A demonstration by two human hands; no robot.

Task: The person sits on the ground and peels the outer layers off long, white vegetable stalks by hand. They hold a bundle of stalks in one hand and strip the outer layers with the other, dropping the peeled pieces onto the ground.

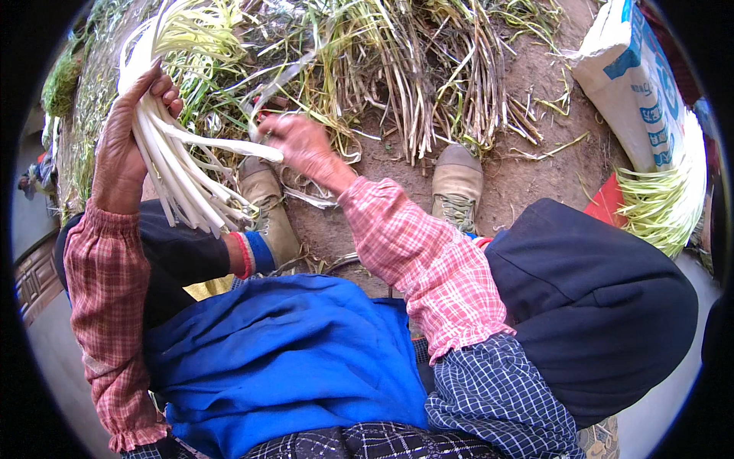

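My left hand [129, 132] is wrapped around a bunch of blanched garlic shoots [172, 166], with white stems hanging downward and pale yellow leaves fanned out above the fist. One stem [241, 148] sticks out sideways from the bunch, its cut end near my right hand [301, 146]. My right hand is blurred, its fingers curled. By its fingertips are a small red object [261, 109] and a blurred, pale, translucent strip [287, 74]. I cannot tell whether the strip is peeled skin or a blade, nor exactly what the fingers grip.
Heaped uncleaned stalks [401, 74] with brown stems lie on the soil beyond my boots [457, 181]. At right stands a white and blue printed sack [625, 86], beside a pile of pale yellow-leaved shoots [665, 201] and a red object [606, 203]. A blue apron [287, 356] covers my lap.
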